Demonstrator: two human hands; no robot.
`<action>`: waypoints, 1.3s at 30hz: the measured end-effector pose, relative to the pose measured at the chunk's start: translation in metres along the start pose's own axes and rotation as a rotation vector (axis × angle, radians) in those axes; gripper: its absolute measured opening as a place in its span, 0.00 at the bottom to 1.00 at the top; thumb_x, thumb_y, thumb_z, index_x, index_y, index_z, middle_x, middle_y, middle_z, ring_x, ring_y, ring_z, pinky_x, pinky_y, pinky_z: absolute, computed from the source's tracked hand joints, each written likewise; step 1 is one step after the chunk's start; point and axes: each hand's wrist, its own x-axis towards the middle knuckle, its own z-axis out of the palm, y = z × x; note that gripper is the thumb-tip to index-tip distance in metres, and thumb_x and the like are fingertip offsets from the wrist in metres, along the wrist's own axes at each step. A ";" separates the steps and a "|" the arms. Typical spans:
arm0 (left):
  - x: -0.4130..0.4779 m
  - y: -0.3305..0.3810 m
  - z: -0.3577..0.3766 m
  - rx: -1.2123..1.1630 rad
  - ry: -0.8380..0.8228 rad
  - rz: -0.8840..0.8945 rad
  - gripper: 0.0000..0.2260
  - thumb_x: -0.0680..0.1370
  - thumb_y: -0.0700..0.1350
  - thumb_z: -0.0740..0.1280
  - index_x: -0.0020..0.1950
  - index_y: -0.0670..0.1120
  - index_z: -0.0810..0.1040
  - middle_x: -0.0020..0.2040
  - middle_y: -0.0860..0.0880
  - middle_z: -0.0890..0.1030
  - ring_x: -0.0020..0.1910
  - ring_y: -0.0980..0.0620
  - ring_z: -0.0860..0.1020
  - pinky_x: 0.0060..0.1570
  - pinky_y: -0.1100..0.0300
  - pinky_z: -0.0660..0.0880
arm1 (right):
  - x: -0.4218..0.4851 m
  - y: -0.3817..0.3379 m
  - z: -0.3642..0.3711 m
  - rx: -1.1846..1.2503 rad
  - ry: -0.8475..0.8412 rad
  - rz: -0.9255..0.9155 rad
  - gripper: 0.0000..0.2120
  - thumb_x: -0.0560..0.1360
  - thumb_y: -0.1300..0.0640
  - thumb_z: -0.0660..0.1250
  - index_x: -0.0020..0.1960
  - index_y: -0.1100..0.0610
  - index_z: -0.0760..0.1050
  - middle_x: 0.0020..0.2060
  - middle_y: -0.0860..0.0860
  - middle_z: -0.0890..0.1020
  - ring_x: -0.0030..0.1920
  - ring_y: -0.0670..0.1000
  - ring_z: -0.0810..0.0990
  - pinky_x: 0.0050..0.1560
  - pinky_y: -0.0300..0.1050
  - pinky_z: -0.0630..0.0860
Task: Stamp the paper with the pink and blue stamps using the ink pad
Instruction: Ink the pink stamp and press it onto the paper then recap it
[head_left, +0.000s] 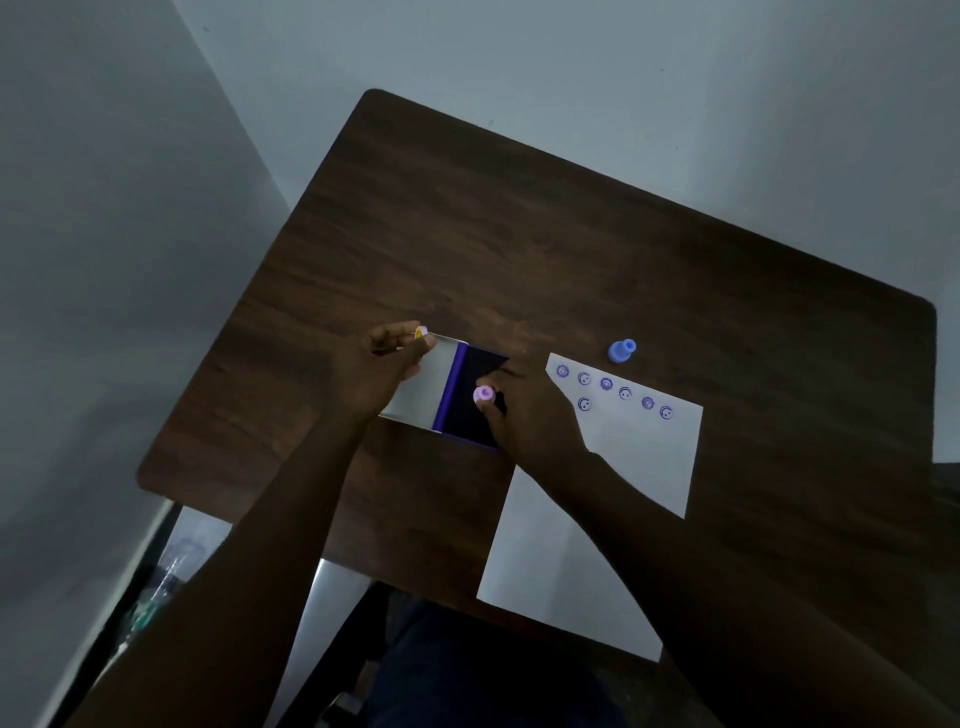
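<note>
The ink pad (470, 415) lies open in the middle of the table, its dark pad to the right of its pale lid (428, 387). My right hand (535, 421) holds the pink stamp (484, 394) over the dark pad; whether it touches the ink is unclear. My left hand (382, 366) rests at the lid's left edge and pinches a small pink and yellow piece (421, 332). The blue stamp (622, 350) stands upright on the table, just beyond the top edge of the white paper (644, 457). Several purple prints run along the paper's top.
The dark wooden table (519, 234) stands against grey walls. Its near edge is close to my legs, and its left edge drops to the floor, where some clutter (156, 587) lies.
</note>
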 end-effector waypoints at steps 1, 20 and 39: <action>0.000 0.000 0.000 -0.005 -0.001 -0.002 0.18 0.74 0.46 0.75 0.63 0.45 0.80 0.56 0.46 0.83 0.57 0.50 0.81 0.57 0.54 0.80 | -0.001 -0.002 0.000 -0.032 0.008 -0.058 0.10 0.75 0.62 0.71 0.53 0.67 0.80 0.49 0.63 0.84 0.49 0.61 0.83 0.54 0.45 0.73; -0.001 0.002 0.004 0.023 -0.027 0.045 0.18 0.75 0.44 0.74 0.64 0.43 0.79 0.57 0.46 0.82 0.54 0.53 0.81 0.50 0.62 0.79 | 0.001 -0.007 0.002 -0.101 0.012 -0.075 0.09 0.73 0.67 0.72 0.52 0.70 0.80 0.47 0.66 0.84 0.48 0.65 0.83 0.54 0.55 0.77; 0.002 0.002 0.014 0.007 -0.116 0.039 0.17 0.75 0.45 0.73 0.63 0.45 0.79 0.49 0.53 0.82 0.53 0.53 0.81 0.48 0.63 0.78 | -0.066 0.082 -0.071 0.643 0.420 0.736 0.21 0.66 0.36 0.73 0.54 0.46 0.83 0.44 0.40 0.86 0.42 0.39 0.83 0.42 0.39 0.77</action>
